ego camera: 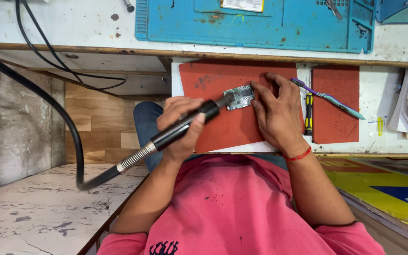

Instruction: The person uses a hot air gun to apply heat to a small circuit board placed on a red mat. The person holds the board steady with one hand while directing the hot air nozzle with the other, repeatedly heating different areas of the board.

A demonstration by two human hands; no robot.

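— What was the person working on when you looked over?

— A small circuit board (238, 97), greyish-green, roughly rectangular with an uneven edge, lying flat on a red mat (204, 78) on a pull-out shelf under the bench. It sat near the upper middle of that mat.

— And the hands?

— The left hand (180, 125) was wrapped around a black hot-air wand (187, 123), fingers closed tight about the barrel, thumb along its side. The wand lay at a slant, its nozzle end pointing up and to the right, right at the left edge of the board. I couldn't tell whether the tip actually touched it. A thick black hose (48, 101) with a metal spring collar ran from the back of the wand down past the knee and up to the left.

— The other hand?

— The right hand (275, 111) lay palm down on the mat, fingers spread a little, fingertips pressing on the right edge of the board, holding it flat rather than gripping it. A red thread was tied at that wrist.

— Anything else close by?

— A toothbrush (329, 98) with a purple and teal handle lay just right of that hand, across a second red mat (338, 113), and a yellow-and-black screwdriver (309, 113) lay between the two mats. A blue work mat (260, 28) sat on the bench above.
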